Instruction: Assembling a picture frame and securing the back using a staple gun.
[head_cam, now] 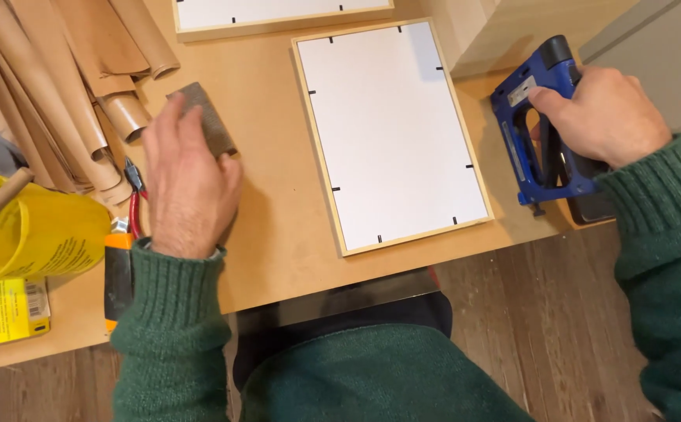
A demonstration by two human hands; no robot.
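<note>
Right hand (602, 117) closed round the blue stapler (540, 125) at the bench's right edge, nose down (grip wraps the handle). Frame (391, 133) lies face-down just left of the stapler, between the hands, long axis running away from the person, slightly tilted. Left hand (188, 176) lies flat, fingers on a grey sanding block (207, 117), well left of the frame. Right hand is nearer the frame.

Tan fibreboard worktop (278, 234); brown wood-plank floor (544, 312); pale panel (669, 47), possibly cabinet.
</note>
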